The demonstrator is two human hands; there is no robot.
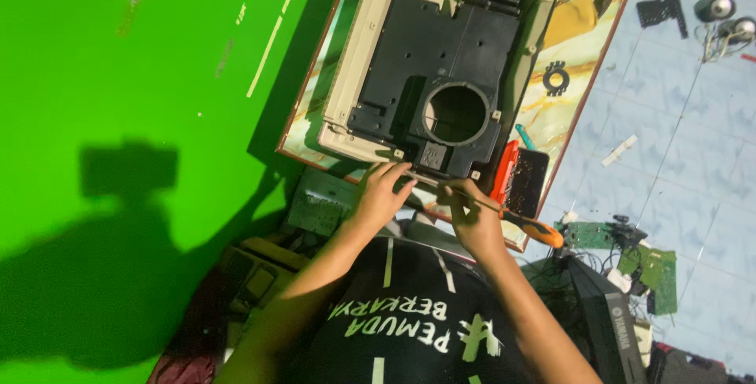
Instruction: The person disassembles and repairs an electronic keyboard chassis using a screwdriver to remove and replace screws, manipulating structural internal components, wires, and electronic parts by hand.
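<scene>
Screwdriver with a thin metal shaft and orange handle (504,215) lies across the near edge of the bench (587,77), its long axis running from lower right, where the handle juts past the bench edge, to upper left, where the tip meets the near rim of the black moulded plastic panel with a large round opening (441,61). The right hand (472,215) is closed around the shaft near its middle. The left hand (382,191) is nearer the tip, with its fingers (402,171) curled together and pinching at or just beside the shaft end; whether a small fastener sits between them cannot be told. The panel rests in a cream-coloured housing (390,6). A red-edged black rectangular case (524,179) lies just beside the right hand.
</scene>
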